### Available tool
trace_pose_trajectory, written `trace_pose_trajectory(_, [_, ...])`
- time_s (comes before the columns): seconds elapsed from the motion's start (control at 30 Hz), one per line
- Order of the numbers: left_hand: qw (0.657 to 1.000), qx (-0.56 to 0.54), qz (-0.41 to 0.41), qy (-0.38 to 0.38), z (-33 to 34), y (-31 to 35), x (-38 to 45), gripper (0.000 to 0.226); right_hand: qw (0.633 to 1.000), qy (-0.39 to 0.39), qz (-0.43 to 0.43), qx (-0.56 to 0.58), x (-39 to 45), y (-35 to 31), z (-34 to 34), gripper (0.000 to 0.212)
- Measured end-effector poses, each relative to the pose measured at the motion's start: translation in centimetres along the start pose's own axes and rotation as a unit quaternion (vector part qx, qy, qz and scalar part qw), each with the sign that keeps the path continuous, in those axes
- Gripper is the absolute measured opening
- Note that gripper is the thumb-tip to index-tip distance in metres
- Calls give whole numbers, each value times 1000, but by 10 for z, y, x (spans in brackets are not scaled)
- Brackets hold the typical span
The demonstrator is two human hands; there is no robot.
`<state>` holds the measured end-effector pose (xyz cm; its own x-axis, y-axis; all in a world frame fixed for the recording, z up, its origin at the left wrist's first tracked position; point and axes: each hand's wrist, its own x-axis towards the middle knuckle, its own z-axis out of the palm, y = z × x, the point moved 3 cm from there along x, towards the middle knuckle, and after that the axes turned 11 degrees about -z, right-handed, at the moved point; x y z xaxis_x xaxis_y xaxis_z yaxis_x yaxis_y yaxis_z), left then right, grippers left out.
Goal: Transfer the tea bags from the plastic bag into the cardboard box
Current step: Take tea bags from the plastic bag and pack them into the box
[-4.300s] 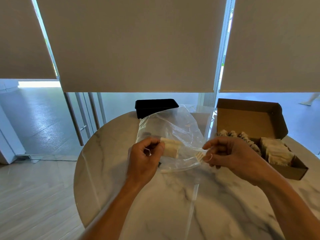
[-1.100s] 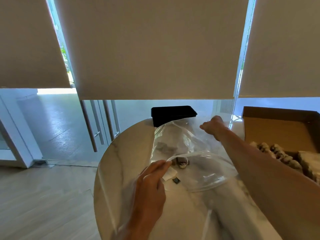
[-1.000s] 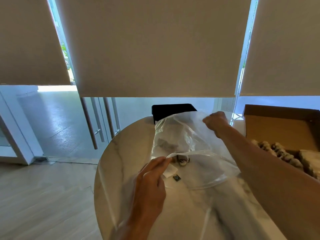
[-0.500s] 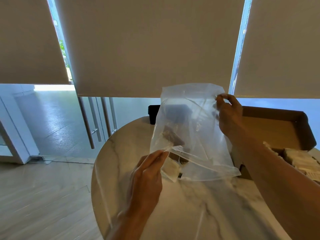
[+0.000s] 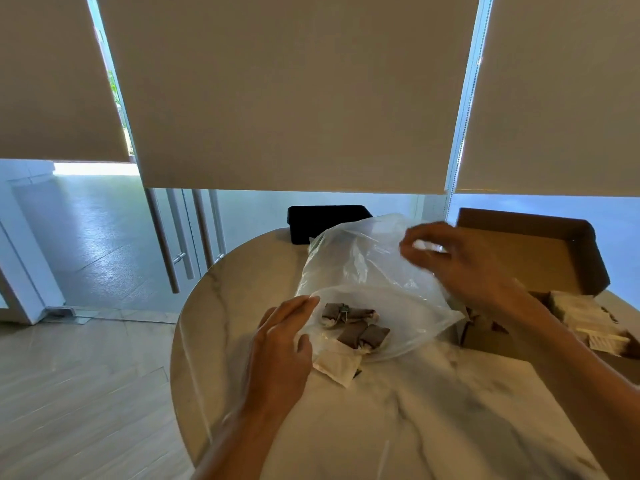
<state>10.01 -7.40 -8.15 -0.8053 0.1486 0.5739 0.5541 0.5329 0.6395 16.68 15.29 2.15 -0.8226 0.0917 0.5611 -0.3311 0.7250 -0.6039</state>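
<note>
Plastic bag (image 5: pixel 367 271): clear, crumpled, laid across a round marble-patterned desk (image 5: pixel 398 410), its mouth turned toward the near left. Tea bags (image 5: pixel 356 329): several dark ones are seen through the film, bunched at the bag's near end; one pale tea bag (image 5: pixel 337 365) lies at the mouth, partly out on the desk. Left hand (image 5: pixel 280 344): set at the bag's mouth, the edge of the film pinched between thumb and forefinger, the remaining fingers nearly straight. Right hand (image 5: pixel 460 261): held above the far end of the bag, its fingers curled and a fold of the film pinched at the fingertips, though motion blur hides the exact hold. Cardboard box (image 5: pixel 540 258): open, lid flap raised, placed at the right of the desk just beside the bag; rows of pale tea bags are packed inside, partly hidden by the right forearm. Black container (image 5: pixel 322 216): placed at the far edge of the desk, behind the bag.
</note>
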Motion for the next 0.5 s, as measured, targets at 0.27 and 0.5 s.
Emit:
trace_pose_trajectory(0.27, [998, -23, -43, -27, 0, -1, -1, 57, 964, -120, -39, -232, -65, 17, 27, 41])
trace_pose_trajectory(0.5, [996, 51, -79, -13, -6, 7, -14, 12, 964, -127, -42, -231, -70, 20, 30, 76])
